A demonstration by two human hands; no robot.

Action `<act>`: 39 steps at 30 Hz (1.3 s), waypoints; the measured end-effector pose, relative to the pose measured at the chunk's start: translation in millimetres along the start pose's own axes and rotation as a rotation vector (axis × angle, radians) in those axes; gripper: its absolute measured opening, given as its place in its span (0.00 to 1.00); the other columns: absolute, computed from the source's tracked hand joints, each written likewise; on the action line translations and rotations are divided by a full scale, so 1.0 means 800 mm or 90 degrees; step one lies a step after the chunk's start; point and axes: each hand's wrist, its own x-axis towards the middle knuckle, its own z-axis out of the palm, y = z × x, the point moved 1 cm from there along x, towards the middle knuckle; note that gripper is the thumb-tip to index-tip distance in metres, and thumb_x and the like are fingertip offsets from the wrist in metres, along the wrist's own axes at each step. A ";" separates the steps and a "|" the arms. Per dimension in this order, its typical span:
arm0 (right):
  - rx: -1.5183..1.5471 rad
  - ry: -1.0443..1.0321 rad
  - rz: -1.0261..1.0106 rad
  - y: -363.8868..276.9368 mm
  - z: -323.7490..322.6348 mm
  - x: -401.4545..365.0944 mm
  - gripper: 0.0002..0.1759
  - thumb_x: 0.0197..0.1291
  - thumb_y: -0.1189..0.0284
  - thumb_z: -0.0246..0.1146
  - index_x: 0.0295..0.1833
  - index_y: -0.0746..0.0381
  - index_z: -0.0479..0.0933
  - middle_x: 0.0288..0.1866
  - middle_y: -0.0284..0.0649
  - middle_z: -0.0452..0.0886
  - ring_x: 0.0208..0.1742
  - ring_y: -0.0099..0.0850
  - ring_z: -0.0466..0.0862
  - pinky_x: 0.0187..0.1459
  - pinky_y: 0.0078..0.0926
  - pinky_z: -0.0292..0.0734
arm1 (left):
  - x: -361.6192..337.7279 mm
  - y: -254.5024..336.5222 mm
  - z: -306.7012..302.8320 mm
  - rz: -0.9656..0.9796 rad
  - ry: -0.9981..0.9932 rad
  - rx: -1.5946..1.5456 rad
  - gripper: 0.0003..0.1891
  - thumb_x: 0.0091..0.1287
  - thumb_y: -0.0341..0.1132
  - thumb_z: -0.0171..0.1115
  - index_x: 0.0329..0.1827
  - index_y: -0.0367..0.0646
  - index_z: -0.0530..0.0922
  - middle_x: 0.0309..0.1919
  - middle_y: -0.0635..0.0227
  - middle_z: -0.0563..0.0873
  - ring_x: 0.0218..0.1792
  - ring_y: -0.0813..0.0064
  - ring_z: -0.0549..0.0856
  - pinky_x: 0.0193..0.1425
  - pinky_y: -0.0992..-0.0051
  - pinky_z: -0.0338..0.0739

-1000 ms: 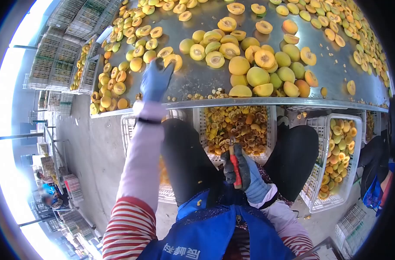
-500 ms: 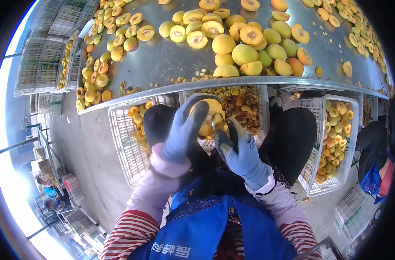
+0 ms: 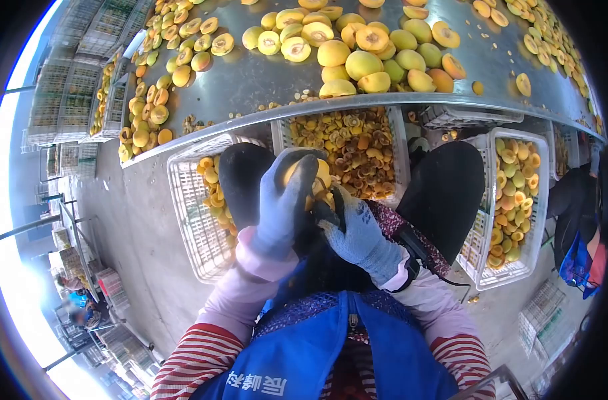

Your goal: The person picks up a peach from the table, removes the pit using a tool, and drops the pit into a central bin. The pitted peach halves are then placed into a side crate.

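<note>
My left hand (image 3: 284, 200), in a blue-grey glove, is wrapped round a yellow halved fruit (image 3: 321, 175) above my lap. My right hand (image 3: 357, 230), gloved too, is closed with its fingertips against the fruit's lower right side; whatever is between those fingers is hidden. Just beyond both hands stands a white crate (image 3: 401, 143) of brownish fruit pieces. Above it, the metal table (image 3: 237, 90) carries whole and halved yellow fruit (image 3: 364, 65).
A white crate (image 3: 190, 220) of fruit stands left of my knees and another (image 3: 474, 257) stands to the right. The table's front edge runs across beyond my knees. A co-worker's legs (image 3: 574, 220) are at the far right. Stacked crates (image 3: 64, 100) stand at the left.
The view has shifted, with the table higher in the frame. My hands have turned the fruit; the curved metal ring seen earlier between them no longer shows.
</note>
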 end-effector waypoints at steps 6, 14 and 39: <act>-0.004 0.030 -0.012 0.000 -0.004 -0.011 0.17 0.59 0.67 0.62 0.50 0.66 0.71 0.33 0.52 0.79 0.35 0.50 0.81 0.35 0.39 0.76 | -0.013 0.009 0.011 0.029 -0.001 -0.047 0.13 0.69 0.35 0.57 0.48 0.34 0.78 0.37 0.68 0.82 0.37 0.82 0.78 0.43 0.82 0.72; 0.055 -0.134 0.099 -0.005 -0.014 -0.016 0.27 0.56 0.72 0.63 0.60 0.70 0.66 0.46 0.56 0.78 0.46 0.52 0.79 0.47 0.40 0.74 | -0.017 0.012 0.014 0.034 -0.027 0.028 0.11 0.66 0.31 0.59 0.47 0.33 0.78 0.37 0.67 0.82 0.38 0.81 0.79 0.44 0.81 0.74; 0.091 -0.012 0.069 0.091 0.040 -0.100 0.21 0.67 0.62 0.56 0.54 0.68 0.69 0.42 0.53 0.76 0.38 0.43 0.79 0.38 0.38 0.76 | -0.006 0.010 0.009 0.129 -0.117 0.308 0.16 0.56 0.42 0.70 0.42 0.42 0.79 0.35 0.58 0.84 0.38 0.56 0.85 0.43 0.67 0.79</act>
